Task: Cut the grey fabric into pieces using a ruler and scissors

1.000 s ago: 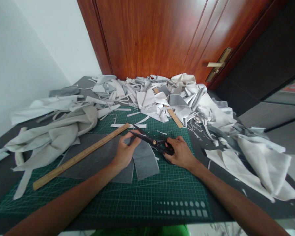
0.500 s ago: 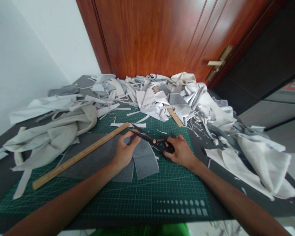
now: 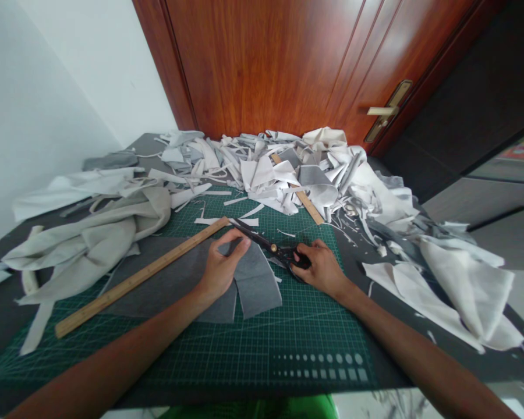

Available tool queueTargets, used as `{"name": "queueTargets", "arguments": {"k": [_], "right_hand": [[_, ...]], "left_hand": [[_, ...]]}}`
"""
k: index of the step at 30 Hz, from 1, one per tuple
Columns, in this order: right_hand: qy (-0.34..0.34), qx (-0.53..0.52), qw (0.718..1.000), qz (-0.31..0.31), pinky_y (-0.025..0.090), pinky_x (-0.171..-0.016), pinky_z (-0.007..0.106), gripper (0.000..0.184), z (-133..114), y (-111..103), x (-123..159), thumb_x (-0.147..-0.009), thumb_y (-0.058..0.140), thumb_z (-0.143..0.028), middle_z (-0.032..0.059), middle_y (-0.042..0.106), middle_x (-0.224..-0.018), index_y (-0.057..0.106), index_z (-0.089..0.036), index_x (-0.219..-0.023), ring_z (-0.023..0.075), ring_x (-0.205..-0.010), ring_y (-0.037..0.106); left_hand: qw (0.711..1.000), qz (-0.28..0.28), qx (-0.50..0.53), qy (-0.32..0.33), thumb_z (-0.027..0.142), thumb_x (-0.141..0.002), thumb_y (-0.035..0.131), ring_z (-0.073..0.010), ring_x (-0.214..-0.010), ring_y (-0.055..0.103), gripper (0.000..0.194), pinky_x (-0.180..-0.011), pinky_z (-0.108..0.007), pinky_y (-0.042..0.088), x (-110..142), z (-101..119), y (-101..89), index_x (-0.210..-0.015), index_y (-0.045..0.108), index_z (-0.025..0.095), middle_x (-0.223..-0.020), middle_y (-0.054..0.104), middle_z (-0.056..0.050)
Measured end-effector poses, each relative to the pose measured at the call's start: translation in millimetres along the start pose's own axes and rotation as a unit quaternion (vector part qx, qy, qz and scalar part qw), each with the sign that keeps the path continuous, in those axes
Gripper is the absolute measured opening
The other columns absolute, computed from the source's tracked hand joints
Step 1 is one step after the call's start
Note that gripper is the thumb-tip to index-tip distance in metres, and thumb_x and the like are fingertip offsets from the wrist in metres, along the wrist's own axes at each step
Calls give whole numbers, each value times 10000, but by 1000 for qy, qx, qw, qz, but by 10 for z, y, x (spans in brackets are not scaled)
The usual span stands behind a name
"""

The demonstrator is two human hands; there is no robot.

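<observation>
My right hand (image 3: 319, 265) is wrapped round the handles of black scissors (image 3: 274, 247), whose blades point left across the top of a grey fabric piece (image 3: 258, 285). My left hand (image 3: 222, 265) is closed in a pinch at the upper part of the fabric, thumb and forefinger close beside the blades. A slit runs up the fabric from its lower edge to near my left hand. The pinched edge is mostly hidden by my fingers. To the left, a wooden ruler (image 3: 144, 276) lies slantwise on the wider grey fabric.
A green cutting mat (image 3: 253, 349) lies under the work. White and grey scraps (image 3: 266, 174) are heaped at the back, with another wooden ruler (image 3: 308, 206) partly among them. Crumpled beige cloth (image 3: 100, 241) lies left, white cloth (image 3: 467, 291) right. A wooden door (image 3: 262, 64) stands behind.
The scissor blades look closer together than before. Both hands and the fabric have stayed almost in place; the whole view has shifted very slightly.
</observation>
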State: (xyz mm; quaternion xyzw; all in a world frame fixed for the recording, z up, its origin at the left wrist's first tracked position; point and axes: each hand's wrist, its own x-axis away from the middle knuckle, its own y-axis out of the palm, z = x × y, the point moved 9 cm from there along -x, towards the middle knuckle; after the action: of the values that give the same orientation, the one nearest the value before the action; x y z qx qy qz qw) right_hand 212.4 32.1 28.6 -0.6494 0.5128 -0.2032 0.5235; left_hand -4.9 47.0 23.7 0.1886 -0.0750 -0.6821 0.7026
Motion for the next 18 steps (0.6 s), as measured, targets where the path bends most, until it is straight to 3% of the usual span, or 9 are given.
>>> {"name": "queueTargets", "arguments": {"k": [6, 10, 18], "right_hand": [[81, -106, 990, 34, 316, -594, 301, 383, 227, -28, 14, -892, 589, -448, -4, 509, -569, 435, -242, -608, 174, -616, 484], [111, -199, 974, 15, 315, -559, 297, 460, 315, -18, 10, -907, 552, -539, -23, 467, -541, 430, -242, -577, 137, -532, 434], [31, -177, 983, 25, 383, -744, 351, 114, 185, -112, -23, -829, 553, -333, -7, 575, -753, 503, -231, -824, 186, -705, 533]], "left_hand": [[999, -30, -27, 3, 347, -825, 818, -103, -684, 622, 162, -610, -169, 508, 14, 50, 49, -843, 753, 200, -832, 726, 2], [1000, -19, -22, -10, 360, -821, 820, -113, -663, 637, 182, -602, -182, 523, 4, 7, 36, -838, 737, 198, -802, 732, 0], [997, -36, -55, -43, 359, -786, 856, -181, -843, 745, 316, -721, -235, 581, -13, -99, 37, -1042, 736, 218, -903, 785, -29]]}}
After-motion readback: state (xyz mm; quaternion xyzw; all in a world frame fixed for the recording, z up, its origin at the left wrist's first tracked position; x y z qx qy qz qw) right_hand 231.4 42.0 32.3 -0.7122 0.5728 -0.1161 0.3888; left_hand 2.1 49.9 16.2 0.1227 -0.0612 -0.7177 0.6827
